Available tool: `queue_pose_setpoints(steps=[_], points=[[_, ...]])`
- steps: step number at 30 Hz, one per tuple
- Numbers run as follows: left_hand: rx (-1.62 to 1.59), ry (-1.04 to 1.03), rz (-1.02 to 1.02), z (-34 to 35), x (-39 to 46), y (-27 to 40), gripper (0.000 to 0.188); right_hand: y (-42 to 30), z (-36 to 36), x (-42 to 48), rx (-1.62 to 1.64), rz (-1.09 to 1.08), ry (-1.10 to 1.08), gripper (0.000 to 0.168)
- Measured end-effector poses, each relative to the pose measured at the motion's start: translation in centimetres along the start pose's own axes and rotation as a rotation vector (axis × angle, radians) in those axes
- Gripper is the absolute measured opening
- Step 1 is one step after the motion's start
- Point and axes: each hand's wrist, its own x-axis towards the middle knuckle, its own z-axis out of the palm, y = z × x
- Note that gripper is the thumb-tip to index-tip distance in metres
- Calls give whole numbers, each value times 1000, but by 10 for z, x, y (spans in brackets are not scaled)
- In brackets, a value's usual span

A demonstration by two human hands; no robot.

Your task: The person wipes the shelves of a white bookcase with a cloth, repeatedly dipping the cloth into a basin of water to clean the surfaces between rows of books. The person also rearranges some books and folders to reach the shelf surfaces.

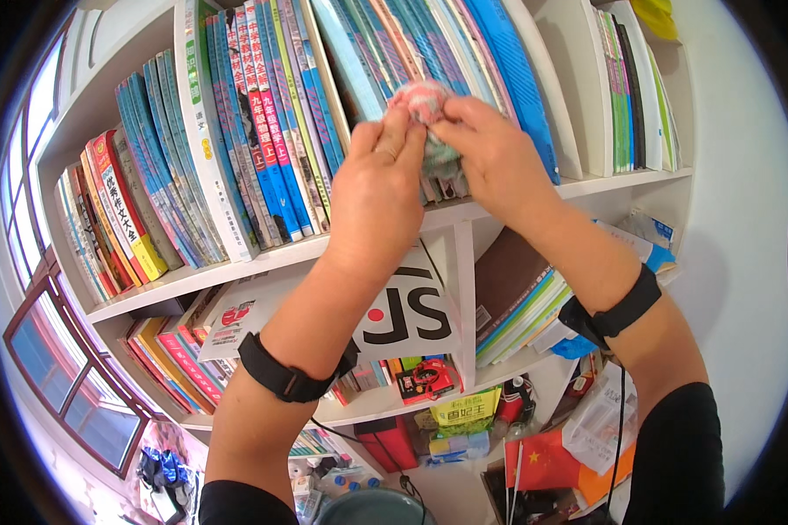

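Note:
A bunched pink, white and green cloth (440,154) is pinched between both hands, in front of a row of upright books on the upper shelf. My left hand (382,187), with a ring on one finger, grips its left side, close to the book spines. On the cloth's right side, my right hand (492,154) holds it with thumb and fingers. The cloth hides part of the spines and touches or nearly touches them. A blue book or folder (515,79) leans to the right of the right hand.
Below the white shelf edge (276,258) lie a large printed sheet (407,315), more books and leaning magazines (532,315). Lower down are a small red flag (542,459), plastic bags and a grey-green basin (368,508). Black straps with hanging cables circle both forearms. A window (72,367) stands at left.

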Motion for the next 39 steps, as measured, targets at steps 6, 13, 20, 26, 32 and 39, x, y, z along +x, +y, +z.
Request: queue_pose_setpoints(steps=[6,13,20,26,32,39], points=[[-72,-138,-11,-5,-19,25,42,-18,-18,-30,51,139,-184,23],[-193,-282,-84,-22,-1,26,30,-10,-35,-18,149,219,-400,29],[-68,136,-50,-7,101,-8,37,40,-47,76,-198,19,140,27],[122,62,7,32,127,-39,43,67,-18,101,-326,94,111,31],[77,19,32,46,94,-15,35,63,-29,44,-337,19,-5,35],[-44,-38,104,44,58,21,34,47,-47,-1,-323,58,-124,34]])
